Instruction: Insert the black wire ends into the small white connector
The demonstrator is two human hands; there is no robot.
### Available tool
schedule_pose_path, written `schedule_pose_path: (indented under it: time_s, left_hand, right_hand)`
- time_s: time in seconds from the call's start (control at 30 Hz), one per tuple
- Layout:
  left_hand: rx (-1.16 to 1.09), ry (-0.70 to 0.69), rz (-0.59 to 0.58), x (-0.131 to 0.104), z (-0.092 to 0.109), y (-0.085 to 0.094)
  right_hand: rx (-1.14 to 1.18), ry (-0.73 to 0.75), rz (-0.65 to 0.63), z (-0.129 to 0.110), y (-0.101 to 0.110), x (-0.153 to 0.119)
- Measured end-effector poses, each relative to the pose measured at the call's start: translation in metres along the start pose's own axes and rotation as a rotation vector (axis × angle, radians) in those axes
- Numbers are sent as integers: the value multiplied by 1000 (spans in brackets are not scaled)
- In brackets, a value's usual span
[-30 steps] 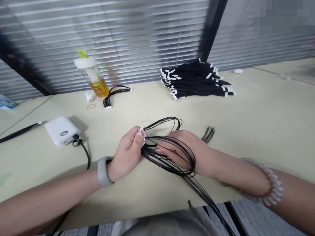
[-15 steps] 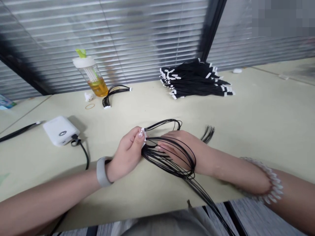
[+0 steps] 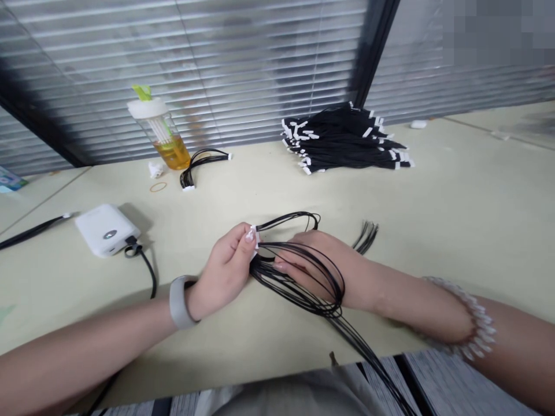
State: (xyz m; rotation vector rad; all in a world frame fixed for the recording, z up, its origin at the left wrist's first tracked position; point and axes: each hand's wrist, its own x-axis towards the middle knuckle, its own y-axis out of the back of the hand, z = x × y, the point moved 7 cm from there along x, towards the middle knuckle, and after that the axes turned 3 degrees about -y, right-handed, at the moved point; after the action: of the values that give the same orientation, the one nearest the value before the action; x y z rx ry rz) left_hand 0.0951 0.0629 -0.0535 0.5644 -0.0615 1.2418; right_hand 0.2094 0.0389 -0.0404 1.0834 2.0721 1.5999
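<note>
Between thumb and fingers, my left hand (image 3: pixel 229 260) pinches a white connector (image 3: pixel 254 237) that has many thin black wires running out of it. Those black wires (image 3: pixel 299 297) bow out in loops to the right, and their tails hang past the table's front edge. My right hand (image 3: pixel 321 266) is closed among the loops, thumb and fingertips together on a black wire near the connector. Loops pass in front of that hand and partly cover its fingers. Loose wire ends (image 3: pixel 367 237) stick out behind the right wrist.
A heap of black cables with white connectors (image 3: pixel 347 141) lies at the back. Left of it are a short cable bundle (image 3: pixel 203 162), a bottle with amber liquid (image 3: pixel 167 141), a rubber band (image 3: pixel 158 187) and a white power bank (image 3: pixel 106 230) with a plugged-in cord.
My right hand's fingertips have shifted slightly left toward the connector. My left hand keeps its pinch on the connector in nearly the same spot.
</note>
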Motion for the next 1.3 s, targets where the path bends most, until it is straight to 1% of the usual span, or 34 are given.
schedule_pose_path:
  time_s: [0.17, 0.27, 0.33, 0.4, 0.47, 0.53, 0.57, 0.63, 0.7, 0.73, 0.8, 0.83, 0.87, 1.0, 1.07, 1.2, 1.3]
  left_hand:
    - [3, -8, 4, -1, 1, 0]
    - [-5, 13, 9, 0, -1, 1]
    - [-18, 43, 20, 0, -5, 2]
    - [-19, 80, 41, 2, -9, 4]
    - [-3, 111, 66, 3, -13, 6]
    - [10, 131, 89, 3, -17, 8]
    - [11, 136, 95, 3, -18, 9]
    - [5, 137, 94, 2, -20, 9]
    - [1, 142, 72, 1, -22, 8]
    - [2, 145, 57, 1, -22, 7]
    - [8, 149, 23, 1, -20, 5]
    - [13, 146, 10, 2, -19, 4]
    - [18, 138, -2, 2, -18, 4]
    - [-1, 105, -22, 3, -15, 4]
    - [-37, 96, -24, 2, -15, 4]
    - [-90, 103, -29, 0, -19, 3]
    - [-133, 131, -8, -1, -24, 3]
  right_hand:
    - [-15, -20, -35, -3, 1, 1]
    - [-64, 7, 18, -5, 6, -1]
    - [-166, 21, 103, -4, 17, -4]
    - [-343, -14, 219, 1, 36, -9]
    - [-537, -59, 367, 6, 58, -15]
    - [-617, -53, 548, 6, 80, -23]
    - [-594, -32, 648, 4, 90, -28]
    - [-412, 12, 805, 1, 106, -37]
    - [-146, 43, 895, -1, 114, -43]
    - [-46, 56, 909, -3, 115, -44]
    - [55, 63, 902, -7, 111, -44]
    - [71, 55, 868, -8, 107, -42]
    - [84, 31, 804, -7, 101, -38]
    - [160, -84, 447, 9, 65, -19]
    - [166, -92, 351, 15, 53, -13]
    - [208, -98, 290, 19, 46, -6]
    - [387, -198, 292, 26, 46, -6]
